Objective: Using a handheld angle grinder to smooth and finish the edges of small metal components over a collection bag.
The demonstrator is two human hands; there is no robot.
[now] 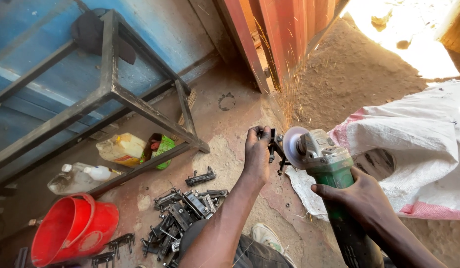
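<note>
There is one view only, from a camera worn on the person's head, tilted steeply down and slightly forward over the ground. It sits close above both forearms, which enter from the bottom edge; the left hand (257,151) lies near the middle and the right hand (361,198) lower right, so the work sits just right of centre. The frame reaches from the person's own shoe (267,237) at the bottom out to the blue wall (155,34) and red door (289,34) at the top, with sunlit ground in the far upper right corner
</note>
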